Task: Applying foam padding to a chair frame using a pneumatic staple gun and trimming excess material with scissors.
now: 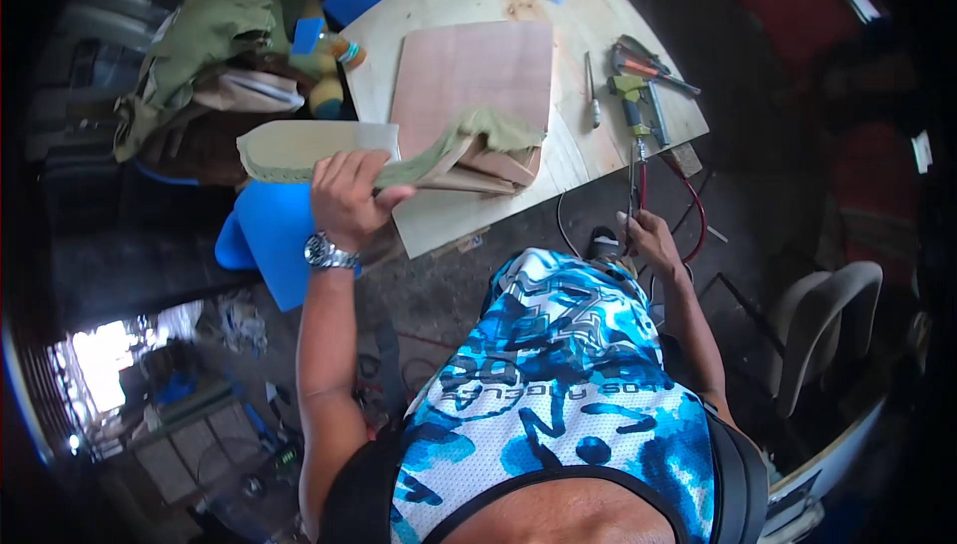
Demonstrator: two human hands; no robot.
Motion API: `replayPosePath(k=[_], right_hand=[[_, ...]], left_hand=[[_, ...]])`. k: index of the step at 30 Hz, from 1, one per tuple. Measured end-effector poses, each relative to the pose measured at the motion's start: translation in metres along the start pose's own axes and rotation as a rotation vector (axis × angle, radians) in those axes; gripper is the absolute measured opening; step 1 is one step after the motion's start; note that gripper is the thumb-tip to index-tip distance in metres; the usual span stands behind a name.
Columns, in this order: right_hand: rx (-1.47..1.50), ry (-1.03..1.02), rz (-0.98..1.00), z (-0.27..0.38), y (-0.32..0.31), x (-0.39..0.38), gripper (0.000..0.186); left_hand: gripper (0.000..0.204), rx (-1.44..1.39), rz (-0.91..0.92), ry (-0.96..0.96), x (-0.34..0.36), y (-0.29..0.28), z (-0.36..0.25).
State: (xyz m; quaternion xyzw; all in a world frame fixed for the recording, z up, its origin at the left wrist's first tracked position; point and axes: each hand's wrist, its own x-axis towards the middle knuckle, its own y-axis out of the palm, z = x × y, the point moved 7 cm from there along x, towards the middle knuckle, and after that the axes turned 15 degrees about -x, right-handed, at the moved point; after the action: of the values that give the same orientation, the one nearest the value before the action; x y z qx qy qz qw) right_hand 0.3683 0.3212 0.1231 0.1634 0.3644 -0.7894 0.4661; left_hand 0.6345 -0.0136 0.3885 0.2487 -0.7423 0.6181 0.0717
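Note:
My left hand [349, 190] is closed over the edge of a strip of olive-green upholstery material [284, 148], its back side pale, fingers on top and thumb out to the right. To the right the green material [498, 130] bunches over the near edge of a brown wooden panel [474, 65] lying on the table. My right hand [650, 237], low beside the table's near right edge, is closed round a slim dark metal tool [631, 185] pointing away from me. Its exact kind is unclear.
On the pale tabletop [578, 145] lie a green-and-black staple gun [630, 100], a screwdriver [595, 105] and orange-handled pliers [638, 63]. A red hose [700, 210] hangs off the right edge. Blue plastic [274, 245] is at left, a chair [827, 325] at right.

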Motion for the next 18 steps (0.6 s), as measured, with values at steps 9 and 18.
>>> replayPosePath(k=[9,18], right_hand=[[0.312,0.188,-0.112,-0.013,0.022,-0.048,0.025],[0.242,0.278,0.008,-0.045,0.048,-0.053,0.028]], left_hand=[[0.064,-0.159,0.237,-0.125,0.143,0.063,0.042],[0.070,0.057,0.185,-0.302,0.135,0.079,0.063]])
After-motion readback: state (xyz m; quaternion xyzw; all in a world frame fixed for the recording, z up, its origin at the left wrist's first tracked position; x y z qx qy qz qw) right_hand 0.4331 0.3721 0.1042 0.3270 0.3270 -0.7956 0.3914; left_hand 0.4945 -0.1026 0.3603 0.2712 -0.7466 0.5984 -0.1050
